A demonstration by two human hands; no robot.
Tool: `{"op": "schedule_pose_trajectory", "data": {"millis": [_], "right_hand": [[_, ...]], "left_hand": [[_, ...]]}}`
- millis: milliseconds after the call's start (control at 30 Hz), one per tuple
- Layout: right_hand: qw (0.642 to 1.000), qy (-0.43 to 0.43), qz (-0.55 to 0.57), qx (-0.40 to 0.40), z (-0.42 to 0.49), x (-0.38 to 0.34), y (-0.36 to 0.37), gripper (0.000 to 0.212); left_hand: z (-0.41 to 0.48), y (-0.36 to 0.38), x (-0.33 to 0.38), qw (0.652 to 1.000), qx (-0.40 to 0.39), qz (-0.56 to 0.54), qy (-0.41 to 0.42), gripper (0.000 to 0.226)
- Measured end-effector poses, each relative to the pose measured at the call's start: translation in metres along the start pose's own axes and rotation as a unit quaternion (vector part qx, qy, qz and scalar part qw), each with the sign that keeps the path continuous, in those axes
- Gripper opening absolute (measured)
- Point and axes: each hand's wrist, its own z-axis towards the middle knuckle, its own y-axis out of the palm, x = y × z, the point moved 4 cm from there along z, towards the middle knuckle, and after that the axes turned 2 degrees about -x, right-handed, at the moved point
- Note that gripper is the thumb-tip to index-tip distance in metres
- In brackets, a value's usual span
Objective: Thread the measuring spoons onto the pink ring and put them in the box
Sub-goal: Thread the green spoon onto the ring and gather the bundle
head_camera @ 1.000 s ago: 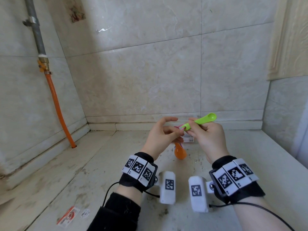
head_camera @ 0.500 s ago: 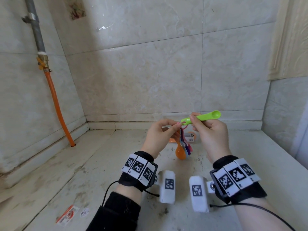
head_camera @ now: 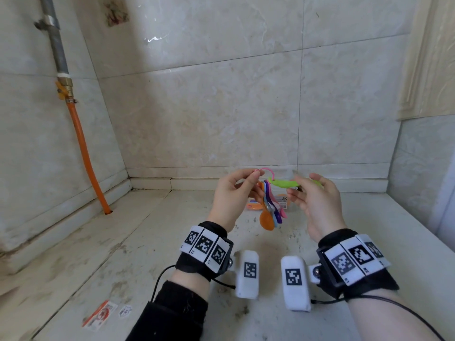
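Note:
My left hand (head_camera: 232,194) pinches the thin pink ring (head_camera: 266,170) between thumb and forefinger. Several spoons hang from it in a bunch: an orange spoon (head_camera: 267,222) lowest, with blue, purple and pink ones beside it. A green spoon (head_camera: 283,183) lies level between my hands, its handle end at the ring. My right hand (head_camera: 318,205) holds its other end loosely between forefinger and thumb, and the bowl is mostly hidden behind the fingers. The small box (head_camera: 283,201), orange with a white label, sits on the counter behind the spoons, partly hidden.
I work over a stained white counter (head_camera: 152,242) in a tiled corner. An orange hose (head_camera: 85,153) runs down the left wall from a grey pipe. A red-and-white packet (head_camera: 99,315) lies at the counter's front left. Tracker bands with cables wrap both wrists.
The green spoon has swung from tilted up to level, its handle end now at the ring. My hands have drawn slightly apart and the hanging bunch of spoons has come into view.

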Motion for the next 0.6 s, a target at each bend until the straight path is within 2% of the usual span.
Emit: {"op": "schedule_pose_trajectory", "data": {"millis": [67, 200, 300, 400, 500, 600], "right_hand": [[0.999, 0.039, -0.028, -0.004, -0.001, 0.003, -0.001, 0.031], [0.977, 0.116, -0.163, -0.068, -0.005, 0.016, 0.002, 0.016], [0.968, 0.136, -0.188, -0.092, -0.006, 0.019, 0.004, 0.011], [0.963, 0.128, -0.219, -0.087, -0.007, 0.019, 0.002, 0.009], [0.951, 0.083, -0.29, -0.074, -0.007, 0.018, -0.002, 0.009], [0.958, 0.048, -0.275, -0.064, -0.007, 0.013, -0.001, 0.01]], "left_hand": [[0.001, -0.002, -0.001, 1.0, 0.001, -0.005, 0.005, 0.015], [0.0, -0.004, -0.002, 1.0, 0.009, -0.006, 0.012, 0.019], [0.001, -0.004, -0.002, 1.0, 0.008, 0.001, 0.011, 0.019], [0.001, -0.002, -0.001, 1.0, 0.004, -0.003, 0.01, 0.019], [0.0, -0.001, 0.0, 1.0, 0.001, -0.015, 0.014, 0.019], [0.0, -0.001, 0.0, 1.0, -0.003, -0.014, 0.007, 0.018]]}}
